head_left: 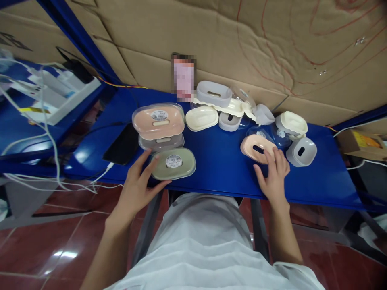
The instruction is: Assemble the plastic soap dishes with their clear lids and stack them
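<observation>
My left hand (137, 185) has its fingers spread around the left end of a flat sage-green oval box (184, 167), which has a round label on top. Just behind that box lie a grey box (178, 141) and a pink box under a clear cover (142, 121). My right hand (275, 173) rests its fingertips on the front right of a peach oval box (249, 146) with a dark slot; its thumb is stretched apart. Close by on its right sits a grey slotted box (308, 153). Neither hand is closed around anything.
Behind are cream lids (201, 118), a pale grey slotted part (205, 90) and several clear covers (281, 139). A dark phone (121, 145) with a white cable lies left on the blue table (217, 169). Another phone (184, 76) leans against the cardboard wall (145, 60).
</observation>
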`<state>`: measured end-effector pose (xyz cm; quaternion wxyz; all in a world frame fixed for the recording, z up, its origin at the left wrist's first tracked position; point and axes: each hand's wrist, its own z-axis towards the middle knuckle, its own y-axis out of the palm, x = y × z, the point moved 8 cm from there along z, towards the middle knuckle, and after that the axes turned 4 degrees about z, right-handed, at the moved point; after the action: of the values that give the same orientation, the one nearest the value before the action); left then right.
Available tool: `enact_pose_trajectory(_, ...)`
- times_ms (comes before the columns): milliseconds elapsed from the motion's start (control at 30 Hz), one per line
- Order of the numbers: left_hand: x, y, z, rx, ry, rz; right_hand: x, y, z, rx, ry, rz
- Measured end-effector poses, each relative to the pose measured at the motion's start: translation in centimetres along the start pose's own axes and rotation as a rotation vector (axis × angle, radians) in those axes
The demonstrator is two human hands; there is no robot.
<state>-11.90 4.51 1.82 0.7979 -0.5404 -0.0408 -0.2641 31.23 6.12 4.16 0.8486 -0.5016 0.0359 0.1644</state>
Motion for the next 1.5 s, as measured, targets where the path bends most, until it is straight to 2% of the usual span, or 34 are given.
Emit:
enact_pose_trajectory(67, 0.4, -0.3, -0.3, 0.024, -0.001, 0.01, 1.6, 0.0, -0.1, -0.03, 0.03, -0.013)
enact_pose_trajectory(133, 1.9, -0.7, -0.7, 0.095, 0.034, 0.017, 2.0, 0.4, -0.4, -0.079, 0.012, 0.006)
enact_pose_trajectory(233, 6.0, -0.9, -1.4, 0.248, 0.154, -0.035, 0.6, 1.2, -1.0, -0.139, -0.061, 0.063)
enact_pose_trajectory(300, 9.4, -0.1, -1.2, 0.269, 0.264, -0.113, -1.2, 1.7, -1.1, -0.171, -0.124, 0.107)
enact_pose_trajectory(400, 14.1, 2.8, 0.5, 0.121, 0.414, -0.158, -4.1, 2.3, -1.1, -0.249, -0.239, 0.193)
enact_pose_trajectory(500, 16.3, 5.9, 2.7, -0.053, 0.478, -0.047, -4.6, 2.0, -0.1, -0.276, -0.281, 0.254)
enact_pose_trajectory(600, 16.6, 7.6, 4.0, -0.146, 0.495, 0.016, -1.2, 1.1, 2.0, -0.19, -0.164, 0.17)
enact_pose_trajectory(700, 16.3, 8.1, 4.2, -0.158, 0.492, 0.023, 3.5, 0.6, 4.6, -0.142, -0.039, 0.023)
enact_pose_trajectory(800, 16.1, 8.1, 4.0, -0.16, 0.493, 0.02, 6.8, 1.0, 8.2, -0.146, -0.013, -0.033)
enact_pose_trajectory(933, 16.1, 8.1, 4.0, -0.168, 0.48, -0.005, 8.8, 3.4, 13.3, -0.152, -0.028, -0.044)
enact_pose_trajectory(1000, 16.1, 8.1, 4.1, -0.163, 0.476, -0.014, 9.1, 4.8, 15.1, -0.158, -0.015, -0.019)
enact_pose_trajectory(1100, 16.1, 8.0, 4.1, -0.147, 0.479, -0.025, 9.2, 6.0, 16.0, -0.141, 0.022, 0.019)
enact_pose_trajectory(1200, 16.0, 7.9, 4.1, -0.138, 0.476, -0.036, 8.4, 5.7, 15.7, -0.123, -0.004, 0.029)
enact_pose_trajectory(1300, 16.0, 8.0, 4.1, -0.138, 0.473, -0.039, 6.4, 5.1, 15.9, -0.118, -0.075, 0.03)
enact_pose_trajectory(1433, 16.1, 8.0, 4.1, -0.138, 0.477, -0.031, 3.2, 5.0, 17.8, -0.148, -0.132, 0.029)
enact_pose_trajectory(1500, 16.1, 7.9, 4.1, -0.137, 0.475, -0.032, 2.9, 4.4, 18.8, -0.137, -0.116, 0.04)
